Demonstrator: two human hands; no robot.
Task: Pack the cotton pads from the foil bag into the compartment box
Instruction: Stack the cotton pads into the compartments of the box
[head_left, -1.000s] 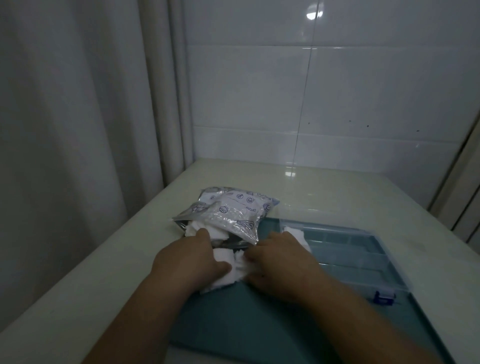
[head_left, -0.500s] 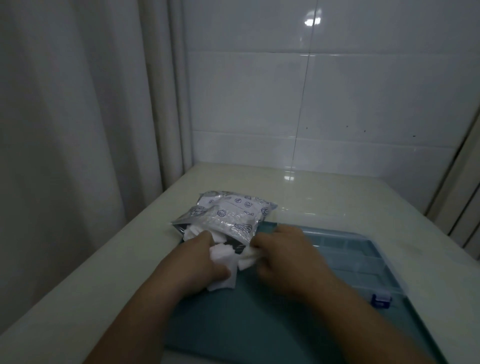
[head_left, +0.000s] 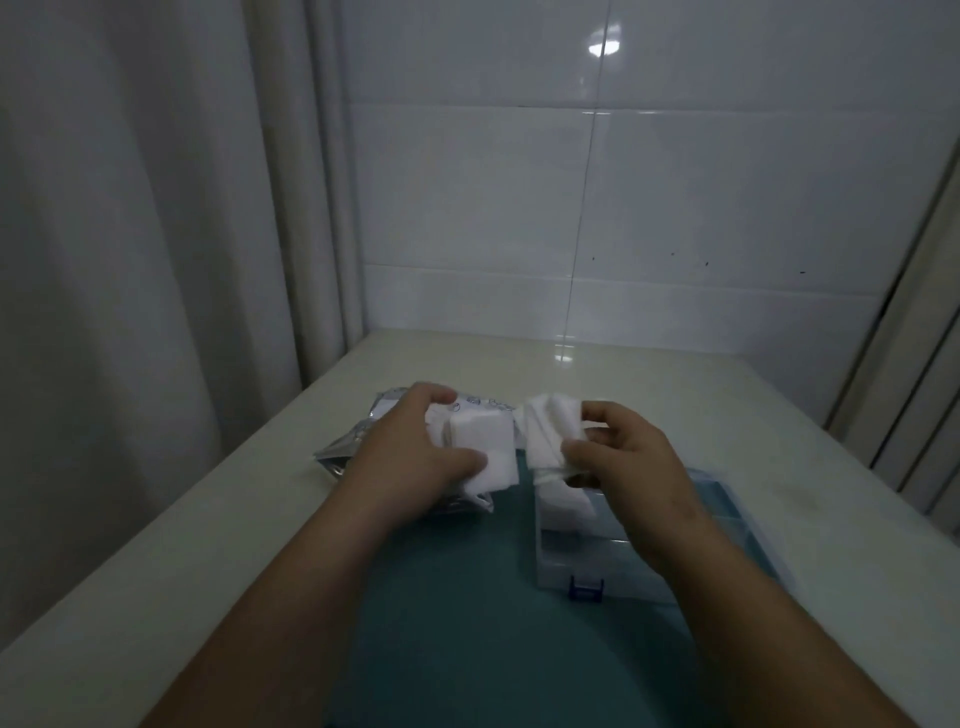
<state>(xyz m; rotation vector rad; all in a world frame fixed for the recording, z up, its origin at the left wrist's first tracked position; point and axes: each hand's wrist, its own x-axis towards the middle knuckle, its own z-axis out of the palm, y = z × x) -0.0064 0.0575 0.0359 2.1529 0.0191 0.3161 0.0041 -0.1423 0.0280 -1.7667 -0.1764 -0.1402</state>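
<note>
**Soft pads coming out of the bag**

The left hand (head_left: 415, 457) has its fingers closed on a neat stack of cotton pads (head_left: 480, 447), held just above the foil bag (head_left: 358, 452). The right hand (head_left: 623, 457) pinches a messier bunch of pads (head_left: 553, 436) over the far left corner of the compartment box (head_left: 582, 556).

The pads look very light and soft. They should squash and bend easily, and loose ones may slip out. Holding a stack by its flat sides, gently, looks best.

The box sits open on a dark green mat (head_left: 467, 623) on the desk (head_left: 156, 571). A blue latch (head_left: 586, 590) is on its near edge. The shiny bag lies left of the box. A curtain (head_left: 130, 260) hangs on the left. Nothing blocks the box.
</note>
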